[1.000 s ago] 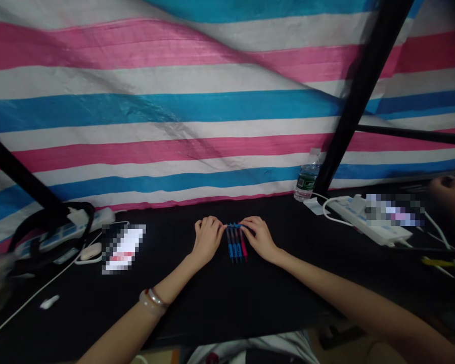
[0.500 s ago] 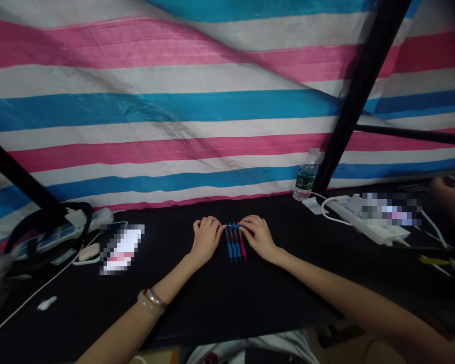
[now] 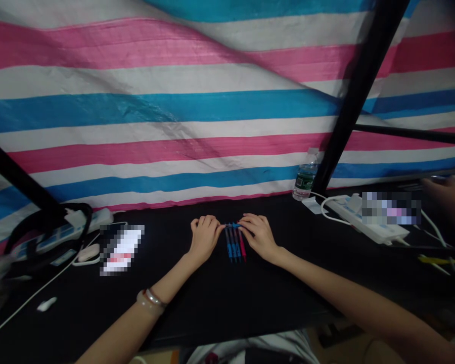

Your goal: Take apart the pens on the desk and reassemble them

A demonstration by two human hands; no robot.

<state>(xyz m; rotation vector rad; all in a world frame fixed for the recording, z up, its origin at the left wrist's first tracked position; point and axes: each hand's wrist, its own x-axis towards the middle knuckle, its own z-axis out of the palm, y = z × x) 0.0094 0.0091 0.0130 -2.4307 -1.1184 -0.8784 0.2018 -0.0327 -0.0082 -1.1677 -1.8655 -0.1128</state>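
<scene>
My left hand (image 3: 205,238) and right hand (image 3: 259,235) lie half-curled on the desk (image 3: 182,308), fingertips (image 3: 220,227) at a blue piece (image 3: 233,225) across the top of four pens (image 3: 234,245). They'd be light, stiff, apt to roll, so best taken by the barrels. Gripping or only touching? I can't tell.

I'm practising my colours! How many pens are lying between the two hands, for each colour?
Blue pens: 3
Pink-red pen: 1
Total: 4
</scene>
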